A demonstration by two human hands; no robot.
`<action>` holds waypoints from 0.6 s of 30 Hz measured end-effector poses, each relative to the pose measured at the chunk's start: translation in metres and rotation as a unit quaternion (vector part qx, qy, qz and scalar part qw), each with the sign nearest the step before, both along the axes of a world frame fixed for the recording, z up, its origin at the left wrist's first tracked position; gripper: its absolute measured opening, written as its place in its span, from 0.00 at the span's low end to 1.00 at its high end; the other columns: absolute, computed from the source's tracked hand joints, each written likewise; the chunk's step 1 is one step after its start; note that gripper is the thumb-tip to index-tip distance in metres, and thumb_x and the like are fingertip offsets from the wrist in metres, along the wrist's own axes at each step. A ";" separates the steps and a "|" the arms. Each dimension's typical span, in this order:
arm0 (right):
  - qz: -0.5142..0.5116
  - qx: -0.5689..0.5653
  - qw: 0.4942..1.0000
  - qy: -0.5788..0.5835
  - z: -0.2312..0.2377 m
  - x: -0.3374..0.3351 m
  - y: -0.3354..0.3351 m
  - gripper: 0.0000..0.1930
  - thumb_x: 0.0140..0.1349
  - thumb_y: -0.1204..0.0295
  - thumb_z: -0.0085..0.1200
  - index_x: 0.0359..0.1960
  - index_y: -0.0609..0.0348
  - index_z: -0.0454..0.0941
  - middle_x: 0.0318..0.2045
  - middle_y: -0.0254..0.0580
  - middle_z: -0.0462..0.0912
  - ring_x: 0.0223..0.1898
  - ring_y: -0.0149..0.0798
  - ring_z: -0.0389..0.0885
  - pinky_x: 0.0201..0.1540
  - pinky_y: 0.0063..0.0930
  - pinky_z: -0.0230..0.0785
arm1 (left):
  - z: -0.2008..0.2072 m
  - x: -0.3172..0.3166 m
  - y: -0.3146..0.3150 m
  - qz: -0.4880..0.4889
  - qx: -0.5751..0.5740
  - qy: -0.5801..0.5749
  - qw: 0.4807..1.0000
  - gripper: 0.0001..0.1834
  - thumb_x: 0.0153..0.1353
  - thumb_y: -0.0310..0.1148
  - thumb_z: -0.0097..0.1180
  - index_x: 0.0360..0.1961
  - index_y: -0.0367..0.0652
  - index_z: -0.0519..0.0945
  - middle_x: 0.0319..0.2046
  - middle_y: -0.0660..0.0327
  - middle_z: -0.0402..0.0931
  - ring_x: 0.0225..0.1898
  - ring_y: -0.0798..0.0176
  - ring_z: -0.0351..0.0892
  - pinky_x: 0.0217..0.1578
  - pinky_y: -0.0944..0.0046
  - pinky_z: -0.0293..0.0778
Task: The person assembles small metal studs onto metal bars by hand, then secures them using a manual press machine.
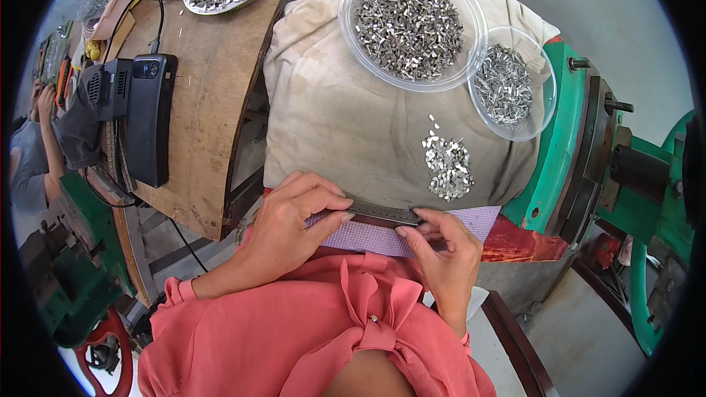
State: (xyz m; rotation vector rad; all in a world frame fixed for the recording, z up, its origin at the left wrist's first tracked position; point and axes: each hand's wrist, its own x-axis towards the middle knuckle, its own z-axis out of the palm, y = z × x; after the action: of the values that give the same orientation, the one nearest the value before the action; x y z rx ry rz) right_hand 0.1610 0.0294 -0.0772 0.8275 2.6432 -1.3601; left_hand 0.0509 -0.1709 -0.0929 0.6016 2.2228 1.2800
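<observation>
A narrow dark metal bar with a row of small holes or slots along it lies level across my lap edge, held at both ends. My left hand pinches its left end between thumb and fingers. At the right end, my right hand grips it with thumb and bent forefinger. Just beyond the bar, a loose pile of small shiny metal pieces rests on a stained beige cloth. Farther off stand a large clear tub full of small metal parts and a smaller clear bowl of thin metal pins.
On the left, a wooden table carries a black power bank with cables and a dish of metal bits. Green machine parts border the cloth on the right. Another person's arm shows at the far left.
</observation>
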 end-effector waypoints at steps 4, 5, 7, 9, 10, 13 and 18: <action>0.003 0.001 1.000 0.006 -0.001 0.000 0.001 0.15 0.50 0.76 0.74 0.40 0.64 0.85 0.27 0.43 0.85 0.27 0.34 0.86 0.29 0.25 0.77 | -0.005 0.002 0.000 -0.010 0.014 0.044 0.999 0.10 0.52 0.24 0.69 0.37 0.38 0.85 0.37 0.58 0.80 0.41 0.54 0.78 0.39 0.59 0.74; 0.001 0.001 1.000 0.004 -0.001 0.000 0.002 0.15 0.50 0.76 0.74 0.40 0.64 0.85 0.27 0.43 0.84 0.27 0.34 0.86 0.29 0.26 0.77 | -0.007 0.002 0.000 -0.009 0.021 0.048 0.999 0.10 0.52 0.24 0.69 0.37 0.38 0.85 0.37 0.58 0.80 0.40 0.54 0.78 0.39 0.59 0.73; 0.005 0.001 1.000 0.010 -0.001 0.000 0.002 0.15 0.50 0.76 0.73 0.40 0.64 0.85 0.27 0.43 0.84 0.27 0.34 0.86 0.29 0.26 0.77 | -0.009 0.003 0.000 -0.009 0.028 0.053 0.998 0.11 0.52 0.24 0.70 0.37 0.38 0.85 0.38 0.58 0.79 0.40 0.55 0.77 0.39 0.60 0.73; 0.005 0.001 1.000 0.010 -0.001 0.000 0.002 0.15 0.50 0.76 0.73 0.40 0.64 0.85 0.27 0.43 0.84 0.27 0.34 0.86 0.29 0.26 0.77 | -0.012 0.004 0.001 -0.002 0.025 0.067 0.997 0.11 0.51 0.24 0.70 0.37 0.38 0.85 0.38 0.58 0.77 0.40 0.55 0.77 0.39 0.60 0.73; 0.006 0.003 1.000 0.012 -0.001 0.000 0.002 0.15 0.50 0.76 0.73 0.40 0.64 0.85 0.27 0.43 0.84 0.27 0.35 0.86 0.29 0.26 0.77 | -0.012 0.005 0.001 -0.002 0.038 0.070 0.997 0.11 0.51 0.24 0.70 0.37 0.38 0.85 0.38 0.58 0.77 0.40 0.55 0.77 0.39 0.60 0.73; 0.013 0.015 1.000 0.019 -0.002 0.000 0.002 0.16 0.50 0.75 0.74 0.40 0.64 0.85 0.27 0.43 0.84 0.26 0.35 0.86 0.28 0.26 0.76 | -0.014 0.006 0.001 0.013 0.046 0.048 0.998 0.11 0.50 0.24 0.70 0.37 0.38 0.85 0.38 0.57 0.76 0.40 0.54 0.76 0.40 0.59 0.72; 0.020 0.047 0.998 0.046 -0.005 0.001 -0.001 0.16 0.48 0.75 0.75 0.40 0.64 0.85 0.28 0.43 0.84 0.26 0.35 0.85 0.27 0.26 0.75 | -0.015 0.005 0.001 -0.002 0.032 0.071 0.997 0.12 0.50 0.24 0.70 0.38 0.37 0.85 0.39 0.56 0.75 0.40 0.54 0.76 0.41 0.59 0.72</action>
State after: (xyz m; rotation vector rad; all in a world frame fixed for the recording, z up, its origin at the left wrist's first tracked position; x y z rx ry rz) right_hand 0.1621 0.0282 -0.0827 0.7335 2.7971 -1.3044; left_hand 0.0559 -0.1704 -0.1083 0.7422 2.2995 1.3500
